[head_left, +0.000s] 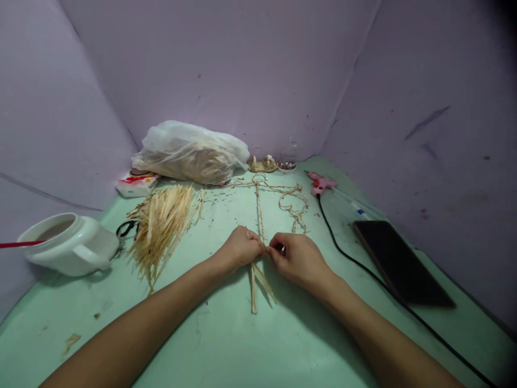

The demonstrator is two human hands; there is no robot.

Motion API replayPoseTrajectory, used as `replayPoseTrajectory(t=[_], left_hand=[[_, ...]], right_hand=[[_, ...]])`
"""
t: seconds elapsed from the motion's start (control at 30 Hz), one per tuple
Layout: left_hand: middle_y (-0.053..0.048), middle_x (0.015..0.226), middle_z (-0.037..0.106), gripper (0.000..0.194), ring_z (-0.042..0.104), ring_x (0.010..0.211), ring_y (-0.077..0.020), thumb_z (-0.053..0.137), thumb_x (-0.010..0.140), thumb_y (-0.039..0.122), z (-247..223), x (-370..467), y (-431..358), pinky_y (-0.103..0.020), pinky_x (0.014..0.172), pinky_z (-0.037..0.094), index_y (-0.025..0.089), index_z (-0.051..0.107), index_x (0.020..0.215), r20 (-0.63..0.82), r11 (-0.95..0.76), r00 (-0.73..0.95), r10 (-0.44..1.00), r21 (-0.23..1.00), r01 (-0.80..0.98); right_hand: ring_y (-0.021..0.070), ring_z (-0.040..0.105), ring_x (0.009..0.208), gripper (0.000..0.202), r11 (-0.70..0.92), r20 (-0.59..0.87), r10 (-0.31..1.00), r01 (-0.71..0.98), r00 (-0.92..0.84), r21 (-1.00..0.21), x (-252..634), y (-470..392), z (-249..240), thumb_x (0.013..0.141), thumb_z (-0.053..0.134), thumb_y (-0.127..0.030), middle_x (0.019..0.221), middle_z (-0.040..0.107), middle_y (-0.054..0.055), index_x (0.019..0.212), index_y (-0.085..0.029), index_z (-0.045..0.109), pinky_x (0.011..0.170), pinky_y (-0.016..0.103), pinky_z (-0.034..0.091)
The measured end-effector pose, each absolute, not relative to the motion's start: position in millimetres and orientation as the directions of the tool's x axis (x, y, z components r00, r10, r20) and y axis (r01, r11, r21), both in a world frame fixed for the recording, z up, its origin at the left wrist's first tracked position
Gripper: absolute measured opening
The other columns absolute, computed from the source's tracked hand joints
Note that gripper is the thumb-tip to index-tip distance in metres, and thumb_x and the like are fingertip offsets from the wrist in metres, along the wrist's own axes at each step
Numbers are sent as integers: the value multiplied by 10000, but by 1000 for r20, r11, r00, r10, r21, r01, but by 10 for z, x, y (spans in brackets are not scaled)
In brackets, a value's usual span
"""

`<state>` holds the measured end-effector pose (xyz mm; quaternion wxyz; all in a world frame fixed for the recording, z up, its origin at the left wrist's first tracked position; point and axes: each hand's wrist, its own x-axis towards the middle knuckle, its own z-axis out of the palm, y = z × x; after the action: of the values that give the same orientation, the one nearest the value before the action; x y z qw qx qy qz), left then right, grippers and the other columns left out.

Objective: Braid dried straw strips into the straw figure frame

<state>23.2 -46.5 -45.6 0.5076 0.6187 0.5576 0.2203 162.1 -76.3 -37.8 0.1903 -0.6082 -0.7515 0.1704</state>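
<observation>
A thin twisted cord of dried plant fibre [260, 213] runs from the back of the table toward me. My left hand [241, 247] is closed in a pinch on its near end. My right hand [297, 257] pinches at the same spot, thumb and forefinger together, almost touching the left fingertips. Below the fingers, loose flat fibre strips [253, 291] spread toward me. The exact grip point is hidden by the fingers. More finished cord [294, 205] lies in loops farther back on the right.
To the left lie a pile of dried strips [163, 226], black-handled scissors [127, 229] and a white pot [91, 240]. A plastic bag [189, 153] sits at the back wall. On the right are a pink glue gun [322, 183], its black cable [355, 262] and a dark tablet [402, 264].
</observation>
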Motion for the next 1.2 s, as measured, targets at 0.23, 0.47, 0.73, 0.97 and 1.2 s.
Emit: replayPoseTrajectory(t=[0.23, 0.47, 0.73, 0.97, 1.2], left_hand=[[65, 318, 234, 173, 190, 333, -31, 434, 497, 107, -337, 279, -520, -216, 365, 105, 162, 332, 370, -404, 303, 223, 887, 874, 381], [62, 331, 297, 102, 226, 321, -30, 483, 490, 103, -329, 245, -509, -211, 353, 119, 140, 421, 417, -435, 337, 279, 856, 880, 336], [54, 328, 338, 62, 256, 311, -44, 558, 507, 172, -283, 171, -444, -211, 344, 133, 125, 518, 499, -468, 323, 308, 828, 849, 419], [53, 340, 335, 37, 252, 313, -48, 524, 504, 158, -262, 151, -445, -208, 336, 139, 127, 536, 520, -486, 344, 327, 811, 847, 405], [49, 345, 349, 73, 262, 318, -50, 482, 509, 132, -301, 134, -408, -209, 350, 172, 121, 552, 527, -452, 263, 411, 792, 860, 438]], right_hand=[[127, 486, 498, 162, 202, 29, 976, 839, -217, -505, 1583, -849, -323, 709, 516, -288, 592, 633, 42, 657, -200, 642, 464, 244, 223], [109, 468, 486, 163, 275, 40, 953, 803, -300, -529, 1544, -876, -350, 701, 504, -228, 579, 625, 34, 645, -183, 650, 473, 231, 246], [97, 481, 484, 179, -49, -118, 987, 506, -106, -861, 1797, -608, -317, 676, 546, -302, 564, 602, 22, 631, -145, 620, 458, 206, 320], [68, 446, 442, 66, -333, -348, 903, 102, -253, -937, 1581, -656, -415, 646, 547, -195, 489, 523, -24, 636, -137, 578, 461, 188, 349], [22, 266, 347, 85, -307, -329, 926, 140, -184, -941, 1518, -663, -514, 616, 549, -187, 400, 415, -66, 554, -129, 542, 368, 185, 169]])
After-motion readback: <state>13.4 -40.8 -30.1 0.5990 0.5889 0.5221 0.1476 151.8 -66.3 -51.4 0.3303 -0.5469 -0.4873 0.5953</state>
